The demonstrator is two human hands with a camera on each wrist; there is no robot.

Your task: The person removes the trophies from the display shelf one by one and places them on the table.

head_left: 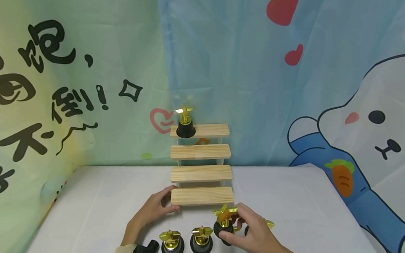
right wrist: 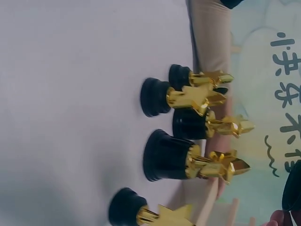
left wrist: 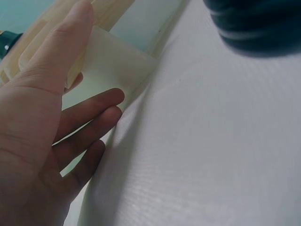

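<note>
A four-step wooden display stand [head_left: 202, 174] rises on the white table. My left hand [head_left: 158, 205] holds the left end of its lowest step, with the thumb along the wood [left wrist: 70, 42] and the other fingers spread by the white side support [left wrist: 117, 59]. My right hand [head_left: 252, 234] pinches a gold star trophy [head_left: 223, 221] with a black base, in front of the stand's right side; in the right wrist view only fingertips [right wrist: 281, 219] and a dark base [right wrist: 294, 188] show at the corner. Another star trophy [head_left: 186, 123] stands on the top step, at its left.
Two star trophies, one left [head_left: 171, 245] and one nearer the middle [head_left: 201, 241], stand on the table before the stand. Another gold star [head_left: 269, 223] shows partly behind my right hand. A printed cloth backdrop [head_left: 205, 65] hangs behind the table [head_left: 91, 212].
</note>
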